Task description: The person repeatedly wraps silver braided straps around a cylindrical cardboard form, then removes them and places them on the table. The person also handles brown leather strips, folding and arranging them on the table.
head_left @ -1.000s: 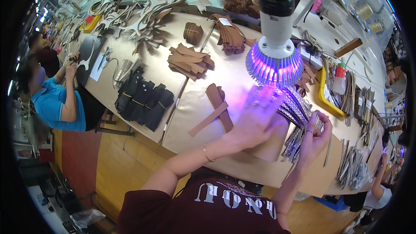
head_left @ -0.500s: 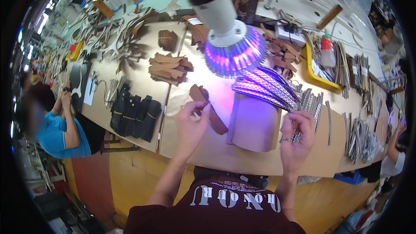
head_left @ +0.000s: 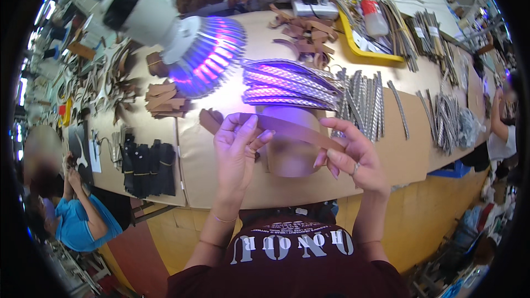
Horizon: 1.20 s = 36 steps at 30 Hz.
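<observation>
"Bundles of black strips lie at left; then?"
"The left hand pinches a flat brown leather-like strip above the table."
"Its other end?"
"In the grip of the right hand, near silver braided strips."

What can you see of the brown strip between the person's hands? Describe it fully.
The brown strip is long, narrow and flat, plain-surfaced and leather-like in look. It slopes down to the right in the picture, bowed slightly, above the table. The left hand pinches one end; the right hand holds the other.
</observation>
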Motion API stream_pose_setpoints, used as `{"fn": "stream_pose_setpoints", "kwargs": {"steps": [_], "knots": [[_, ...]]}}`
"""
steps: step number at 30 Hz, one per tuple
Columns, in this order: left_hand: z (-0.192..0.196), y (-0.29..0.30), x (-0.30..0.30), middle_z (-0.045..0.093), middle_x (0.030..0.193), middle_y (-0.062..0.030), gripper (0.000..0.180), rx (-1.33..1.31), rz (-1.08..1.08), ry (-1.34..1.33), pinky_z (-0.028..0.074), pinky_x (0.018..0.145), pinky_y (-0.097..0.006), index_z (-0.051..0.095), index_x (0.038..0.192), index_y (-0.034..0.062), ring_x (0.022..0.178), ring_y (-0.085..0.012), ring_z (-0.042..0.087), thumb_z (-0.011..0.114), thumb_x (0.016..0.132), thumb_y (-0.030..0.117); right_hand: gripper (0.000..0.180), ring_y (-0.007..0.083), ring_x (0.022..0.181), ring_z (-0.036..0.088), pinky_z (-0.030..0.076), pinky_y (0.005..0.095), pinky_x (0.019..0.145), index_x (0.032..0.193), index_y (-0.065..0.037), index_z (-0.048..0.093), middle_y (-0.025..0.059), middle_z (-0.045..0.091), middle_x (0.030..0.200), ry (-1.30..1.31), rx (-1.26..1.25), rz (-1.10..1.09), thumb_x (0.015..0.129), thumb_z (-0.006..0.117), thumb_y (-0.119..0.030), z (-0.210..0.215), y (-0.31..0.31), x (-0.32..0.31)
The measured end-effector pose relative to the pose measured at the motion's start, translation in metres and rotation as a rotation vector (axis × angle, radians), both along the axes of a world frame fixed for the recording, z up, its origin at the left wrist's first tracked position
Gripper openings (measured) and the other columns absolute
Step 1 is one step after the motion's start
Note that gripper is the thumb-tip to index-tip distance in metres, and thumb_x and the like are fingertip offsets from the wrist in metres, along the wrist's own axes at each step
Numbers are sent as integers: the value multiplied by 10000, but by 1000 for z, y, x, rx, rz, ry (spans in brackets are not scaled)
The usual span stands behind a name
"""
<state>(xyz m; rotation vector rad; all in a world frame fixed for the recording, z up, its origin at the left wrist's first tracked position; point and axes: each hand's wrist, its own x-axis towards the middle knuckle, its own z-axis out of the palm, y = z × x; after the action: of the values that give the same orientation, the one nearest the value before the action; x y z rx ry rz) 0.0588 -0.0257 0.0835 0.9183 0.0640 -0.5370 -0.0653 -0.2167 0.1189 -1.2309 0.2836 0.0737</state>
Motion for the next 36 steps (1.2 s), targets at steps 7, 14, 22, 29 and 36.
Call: {"fn": "stream_pose_setpoints", "kwargs": {"steps": [7,14,22,29,36], "knots": [[-30,-2,-14,570,1012,-62,298,181,44,-31,568,722,-270,454,1193,20,814,-120,615,582,925,-8,451,77,866,564,450,215,729,1301,-29,486,22,598,964,0,-329,-142,884,658,-25,-35,-12,0],[-46,6,-17,604,1009,-92,339,336,24,-53,473,695,-220,444,1212,-4,766,-107,586,595,910,-22,437,77,839,561,451,218,733,1278,-22,509,16,595,937,14,-371,-232,873,673,-25,-53,-12,0],[-51,5,-28,536,1234,-117,345,594,-7,-281,445,852,-257,458,1275,18,1029,-135,537,540,940,13,269,75,736,534,442,228,648,1118,-30,626,23,608,847,257,-775,-545,865,691,-96,-67,-37,-21],[-46,14,-26,466,1356,-131,288,680,75,-473,366,1038,-350,491,1232,15,1163,-192,488,490,945,-2,224,213,673,594,477,342,624,1010,-6,660,97,626,800,445,-1398,-927,854,702,-162,-108,-97,-32],[-35,12,-26,462,1350,-144,260,656,99,-505,346,1059,-346,509,1187,-1,1174,-194,480,489,928,-20,210,269,725,630,485,393,691,962,6,669,143,648,799,507,-1299,-818,894,646,-192,-114,-98,-38]]}}
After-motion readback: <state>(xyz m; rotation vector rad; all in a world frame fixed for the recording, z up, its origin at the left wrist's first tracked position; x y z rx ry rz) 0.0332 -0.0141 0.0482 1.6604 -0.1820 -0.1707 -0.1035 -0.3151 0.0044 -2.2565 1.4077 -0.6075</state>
